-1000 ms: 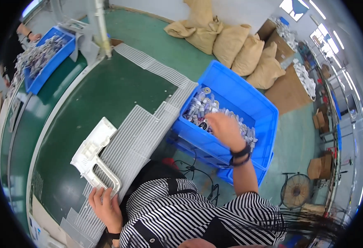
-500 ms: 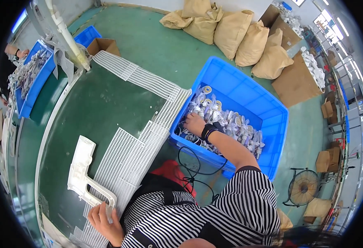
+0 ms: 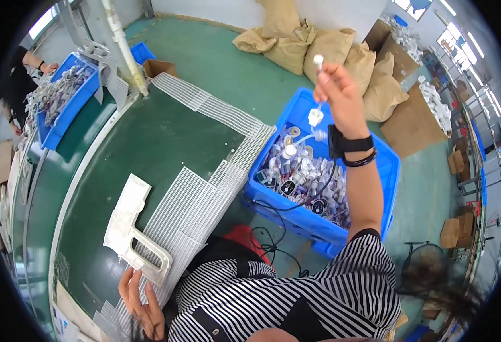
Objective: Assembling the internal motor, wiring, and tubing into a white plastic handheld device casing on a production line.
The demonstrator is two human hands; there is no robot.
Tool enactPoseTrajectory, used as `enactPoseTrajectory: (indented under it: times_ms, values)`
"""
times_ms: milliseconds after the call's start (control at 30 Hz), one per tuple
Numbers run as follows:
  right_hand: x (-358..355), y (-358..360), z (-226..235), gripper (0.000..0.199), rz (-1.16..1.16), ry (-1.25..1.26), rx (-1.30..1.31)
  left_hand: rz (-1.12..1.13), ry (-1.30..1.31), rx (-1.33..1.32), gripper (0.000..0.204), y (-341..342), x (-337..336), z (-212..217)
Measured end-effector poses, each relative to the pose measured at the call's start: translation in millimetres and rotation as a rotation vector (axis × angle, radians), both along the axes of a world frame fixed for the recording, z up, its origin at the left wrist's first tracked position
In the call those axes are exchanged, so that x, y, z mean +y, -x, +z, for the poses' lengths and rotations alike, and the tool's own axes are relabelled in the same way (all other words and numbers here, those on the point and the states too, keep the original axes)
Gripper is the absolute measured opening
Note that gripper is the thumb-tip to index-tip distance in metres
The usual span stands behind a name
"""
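Note:
My right hand (image 3: pixel 341 94) is raised over the near part of a blue bin (image 3: pixel 376 171), its fingers pinching a tube assembly (image 3: pixel 316 117). This has a white fitting at its top end, a white connector below, and clear tubing with a round white piece hanging under the hand. In the bin lies a heap of bagged small parts (image 3: pixel 313 176). On the green work surface rests a white plastic housing (image 3: pixel 128 219) with a loop handle. Beside the handle's near end is my left hand (image 3: pixel 143 302), fingers spread and gripping nothing; whether its fingertips touch the housing I cannot tell.
White perforated matting (image 3: pixel 176 211) lines the edge of the green table (image 3: pixel 182 125). A black cord (image 3: pixel 273 245) hangs beside the bin. Brown sacks (image 3: pixel 330 51) and a carton (image 3: pixel 413 125) stand behind it. At far left, a person's arm reaches near another filled blue bin (image 3: pixel 71 119).
My right hand has come up out of the blue bin, lifting the tube assembly. My left hand has loosened from the housing's handle and shifted slightly nearer me.

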State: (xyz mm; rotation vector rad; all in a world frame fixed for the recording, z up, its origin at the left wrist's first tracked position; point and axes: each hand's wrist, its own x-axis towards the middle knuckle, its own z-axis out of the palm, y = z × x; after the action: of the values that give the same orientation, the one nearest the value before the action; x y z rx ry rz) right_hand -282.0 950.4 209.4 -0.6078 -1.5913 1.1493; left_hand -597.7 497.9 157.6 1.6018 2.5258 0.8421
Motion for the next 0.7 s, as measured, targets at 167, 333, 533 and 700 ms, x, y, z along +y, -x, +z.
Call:
enactPoseTrajectory:
  times_ms: [167,333,533,700]
  values:
    - [-29.1,71.8,113.2,0.020,0.240,-0.204,0.015,0.038,-0.160,-0.198,0.035,-4.0,-9.3,3.4]
    - [-39.3,140.7,208.7,0.024,0.404,-0.388,0.128,-0.043,-0.271,-0.515,0.042,-4.0,0.4,21.1]
    - [-155.1,224.2,302.2,0.017,0.620,-0.456,0.217,-0.299,-0.370,-0.869,0.057,2.5,44.8,37.0]
    - [-205.6,255.1,312.3,0.031,0.918,-0.544,0.263,-0.297,-0.472,-1.083,0.097,-13.6,87.7,46.1]
